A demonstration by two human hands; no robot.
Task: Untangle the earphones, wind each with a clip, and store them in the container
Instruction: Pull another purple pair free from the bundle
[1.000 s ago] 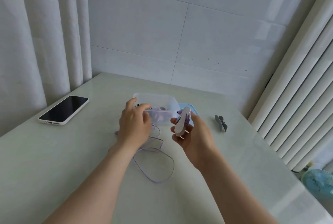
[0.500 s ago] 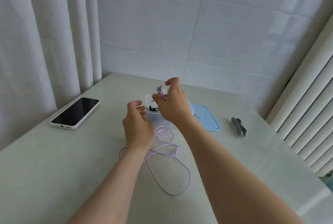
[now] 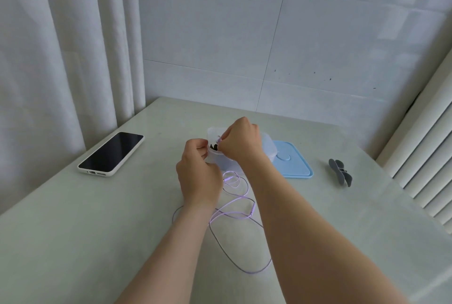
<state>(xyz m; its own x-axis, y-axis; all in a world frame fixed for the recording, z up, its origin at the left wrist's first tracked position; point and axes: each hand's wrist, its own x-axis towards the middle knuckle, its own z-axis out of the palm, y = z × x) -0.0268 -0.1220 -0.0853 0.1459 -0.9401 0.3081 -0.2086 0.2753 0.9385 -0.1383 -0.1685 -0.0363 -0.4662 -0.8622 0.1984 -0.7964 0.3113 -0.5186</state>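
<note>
**Right hand** [image 3: 241, 143]: fingers curled, pinching the clipped bundle [image 3: 219, 138] of purple earphone. A second ago it was held palm-up short of the container; it is now lowered to the container's mouth. Only a purple scrap shows past the fingertips.

**Left hand** [image 3: 198, 171]: fingers curled at the near-left rim of the container [image 3: 267, 148], apparently gripping and steadying it.

**Reading:** one earphone is wound and its storing is under way, release not yet made.

**Container:** translucent, lid off, mid-tabletop toward the far edge, with dark items [image 3: 214, 146] inside.

**Loose purple earphone** [image 3: 236, 206]: unwound loops on the tabletop [image 3: 97, 230], between and beneath both forearms, toward the near edge. Neither hand touches it.

**Grey clip** [image 3: 340, 175]: near the right edge, well apart from both hands, probably meant for the loose earphone.

**Blue lid** [image 3: 293, 164]: just right of the container.

**Phone** [image 3: 111, 153]: toward the left edge.
</note>
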